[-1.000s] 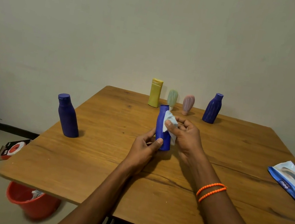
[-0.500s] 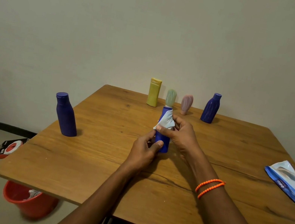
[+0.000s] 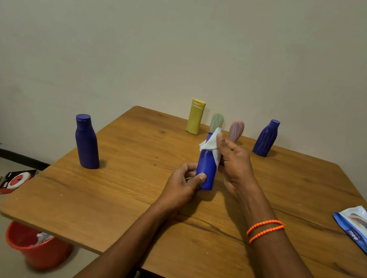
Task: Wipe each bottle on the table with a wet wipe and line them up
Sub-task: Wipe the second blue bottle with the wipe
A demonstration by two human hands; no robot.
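Left hand [image 3: 183, 183] grips blue bottle [image 3: 206, 170] at base, upright at table [image 3: 117, 200] centre. Right hand [image 3: 234, 165] pinches wipe [image 3: 210, 145] over bottle's top. Four bottles behind it; dark bottle [image 3: 87, 142] far left.

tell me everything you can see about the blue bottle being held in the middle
The blue bottle is a smooth, plastic-looking cylinder, brighter blue than the others, upright near the table's centre. The left hand grips its base between thumb and fingers. The right hand presses a white wet wipe over its top, hiding the cap. Whether the base touches the table is unclear.
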